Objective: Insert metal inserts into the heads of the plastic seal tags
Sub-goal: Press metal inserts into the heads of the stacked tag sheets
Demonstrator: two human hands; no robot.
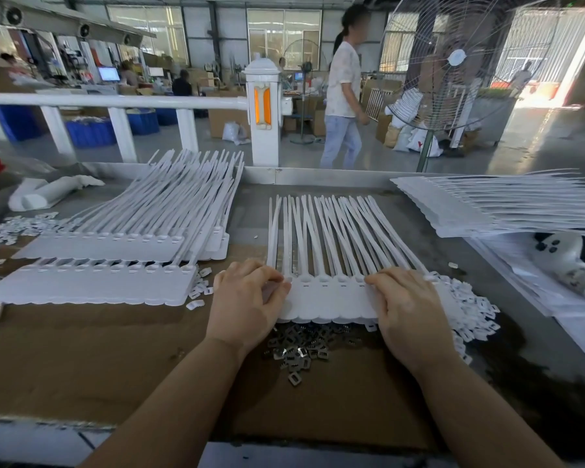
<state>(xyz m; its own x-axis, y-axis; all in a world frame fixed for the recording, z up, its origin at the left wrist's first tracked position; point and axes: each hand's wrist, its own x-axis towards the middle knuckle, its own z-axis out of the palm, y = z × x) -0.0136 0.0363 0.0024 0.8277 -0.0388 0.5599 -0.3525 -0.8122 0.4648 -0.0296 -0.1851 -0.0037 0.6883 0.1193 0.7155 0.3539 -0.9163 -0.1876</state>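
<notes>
A strip of joined white plastic seal tags lies in front of me, tails pointing away, its slotted heads in a row. My left hand rests on the strip's left end with fingers curled at the head row; whether it pinches anything is hidden. My right hand lies on the right end, fingertips touching a head near the middle. A heap of small metal inserts sits just below the strip between my wrists.
Stacked tag strips lie at the left and another stack at the far right. Small white plastic caps are heaped right of my right hand. A person walks beyond the table near a standing fan.
</notes>
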